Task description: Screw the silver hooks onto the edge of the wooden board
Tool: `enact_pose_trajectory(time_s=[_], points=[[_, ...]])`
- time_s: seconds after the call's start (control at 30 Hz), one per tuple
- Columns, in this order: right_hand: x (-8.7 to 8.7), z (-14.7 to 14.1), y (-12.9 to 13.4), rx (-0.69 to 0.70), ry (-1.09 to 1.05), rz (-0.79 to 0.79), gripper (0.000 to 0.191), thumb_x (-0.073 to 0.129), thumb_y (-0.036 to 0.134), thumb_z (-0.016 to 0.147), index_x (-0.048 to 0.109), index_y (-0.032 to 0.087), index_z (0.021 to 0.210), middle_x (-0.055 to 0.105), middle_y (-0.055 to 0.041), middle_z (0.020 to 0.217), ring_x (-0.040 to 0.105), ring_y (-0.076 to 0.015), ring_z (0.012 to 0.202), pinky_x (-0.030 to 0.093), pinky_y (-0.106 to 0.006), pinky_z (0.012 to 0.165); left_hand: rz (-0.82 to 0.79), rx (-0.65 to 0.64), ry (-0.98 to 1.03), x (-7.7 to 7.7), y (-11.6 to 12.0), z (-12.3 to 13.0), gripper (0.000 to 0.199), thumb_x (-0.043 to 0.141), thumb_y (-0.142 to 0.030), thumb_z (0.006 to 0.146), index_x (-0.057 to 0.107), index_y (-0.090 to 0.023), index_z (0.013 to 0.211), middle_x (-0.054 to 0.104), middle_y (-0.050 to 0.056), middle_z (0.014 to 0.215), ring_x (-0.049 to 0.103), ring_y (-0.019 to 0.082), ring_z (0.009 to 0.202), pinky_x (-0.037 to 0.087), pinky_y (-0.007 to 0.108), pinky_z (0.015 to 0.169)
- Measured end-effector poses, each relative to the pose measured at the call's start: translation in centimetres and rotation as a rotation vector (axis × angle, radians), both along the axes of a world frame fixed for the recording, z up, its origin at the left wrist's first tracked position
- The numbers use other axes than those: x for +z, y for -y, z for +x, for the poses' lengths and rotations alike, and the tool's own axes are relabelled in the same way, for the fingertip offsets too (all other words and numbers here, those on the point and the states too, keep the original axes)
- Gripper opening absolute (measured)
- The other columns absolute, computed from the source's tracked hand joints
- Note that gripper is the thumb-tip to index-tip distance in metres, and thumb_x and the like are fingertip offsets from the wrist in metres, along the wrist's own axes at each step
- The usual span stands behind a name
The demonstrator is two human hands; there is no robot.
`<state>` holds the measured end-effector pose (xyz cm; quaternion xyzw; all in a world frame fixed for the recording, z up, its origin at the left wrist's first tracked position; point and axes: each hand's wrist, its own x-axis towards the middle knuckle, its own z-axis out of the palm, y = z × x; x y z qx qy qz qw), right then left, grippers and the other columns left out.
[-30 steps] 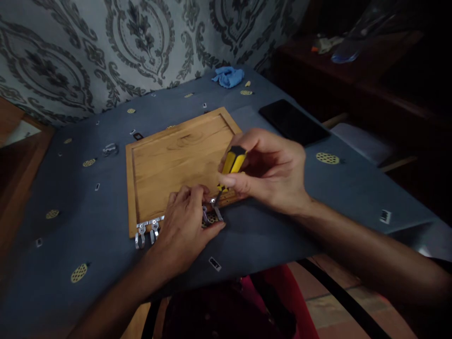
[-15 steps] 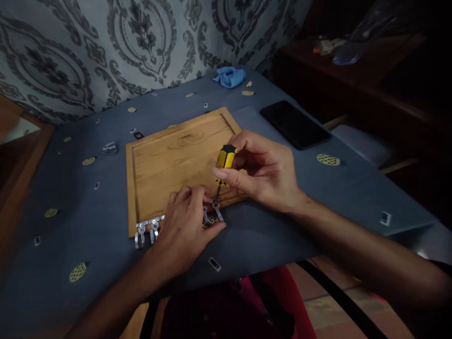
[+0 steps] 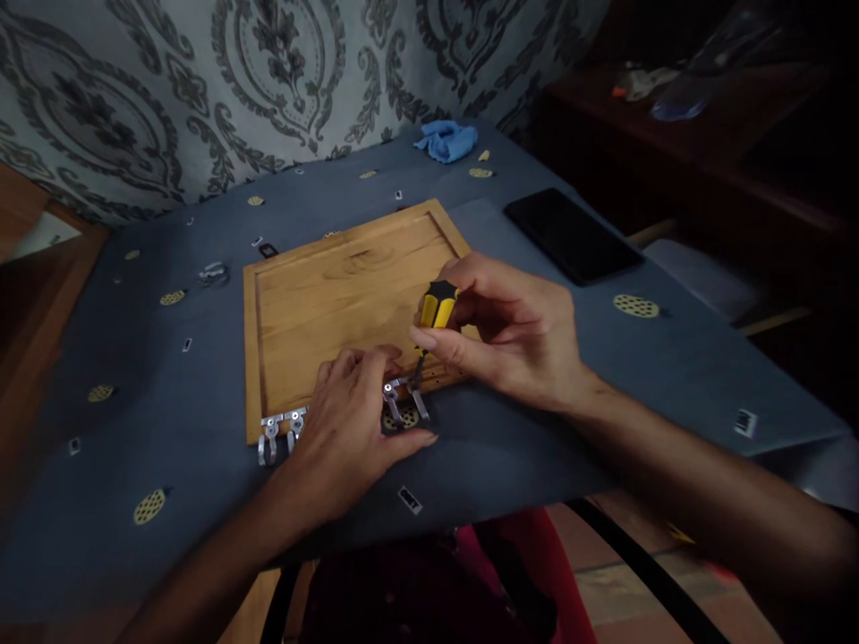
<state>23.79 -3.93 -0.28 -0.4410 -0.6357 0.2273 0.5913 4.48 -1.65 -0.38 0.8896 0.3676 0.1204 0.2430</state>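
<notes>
A framed wooden panel (image 3: 335, 304) lies flat on the table, with several metal hooks (image 3: 271, 436) along its near edge. My right hand (image 3: 514, 331) grips a short yellow-and-black screwdriver (image 3: 437, 306), tilted slightly, its tip down at the screw of the rightmost hook (image 3: 420, 401). My left hand (image 3: 352, 425) rests over the near edge of the panel, thumb stretched out and apart from the fingers, covering some of the hooks. Nothing shows between its thumb and fingers, and another hook (image 3: 392, 398) is visible just beside it.
On the blue patterned tablecloth (image 3: 221, 501) lie a black phone (image 3: 570, 234) to the right, a crumpled blue cloth (image 3: 446, 141) at the back, and loose metal hooks (image 3: 213, 274) left of the panel. A small dark piece (image 3: 267, 251) sits by the panel's far edge.
My left hand has opened away from the rightmost hook, uncovering the hook beside it. The screwdriver stays at the same hook in my right hand. The view has shifted slightly.
</notes>
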Motion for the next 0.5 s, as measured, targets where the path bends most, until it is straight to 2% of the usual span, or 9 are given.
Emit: enact_pose_trajectory(time_s=[0.3,0.5], points=[[-0.16,0.04,-0.09,0.006,0.007,0.018,0.026,0.081,0.033,0.079,0.058,0.021,0.081,0.051,0.0033,0.071,0.052,-0.0109,0.063,0.045,-0.023,0.051,0.019,0.000,-0.012,-0.60,0.37,0.57,0.053,0.084,-0.028,0.073,0.050,-0.020,0.112,0.065,0.008,0.113,0.058,0.031,0.106,0.046,0.049,0.092],[-0.12,0.02,0.08,0.022,0.018,0.001,0.025,0.080,0.033,0.080,0.058,0.022,0.083,0.050,0.0033,0.068,0.051,-0.0119,0.063,0.046,-0.025,0.052,0.045,0.023,0.019,-0.82,0.45,0.67,0.044,0.081,-0.023,0.074,0.050,-0.023,0.105,0.067,0.004,0.105,0.059,0.029,0.102,0.045,0.047,0.090]])
